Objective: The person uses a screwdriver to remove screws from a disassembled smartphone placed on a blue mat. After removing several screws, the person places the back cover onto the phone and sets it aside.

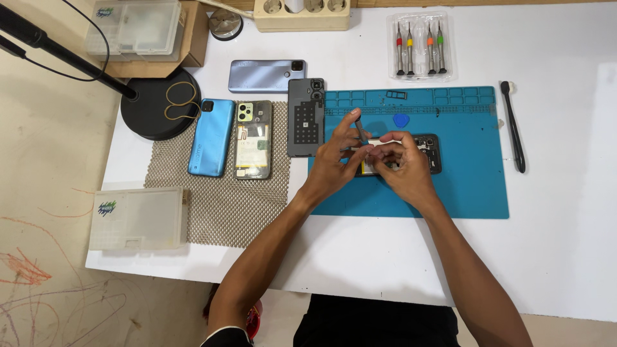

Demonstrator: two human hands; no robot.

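Note:
An opened phone (427, 149) lies on the blue work mat (463, 186), mostly covered by both hands. My left hand (337, 157) pinches a thin metal tool (358, 123) that points up and away, its tip end down by the phone. My right hand (402, 167) rests over the phone's middle, fingers curled and touching its inner parts. What lies under the fingers is hidden.
A blue pick (401, 120) lies on the mat. To the left, a dark back cover (305, 117), an opened phone (252, 139) and a blue phone (211, 137) lie around a mesh mat; another phone (266, 75) lies behind. Screwdriver set (420, 46), black brush (513, 125), plastic boxes (137, 218), lamp base (157, 106).

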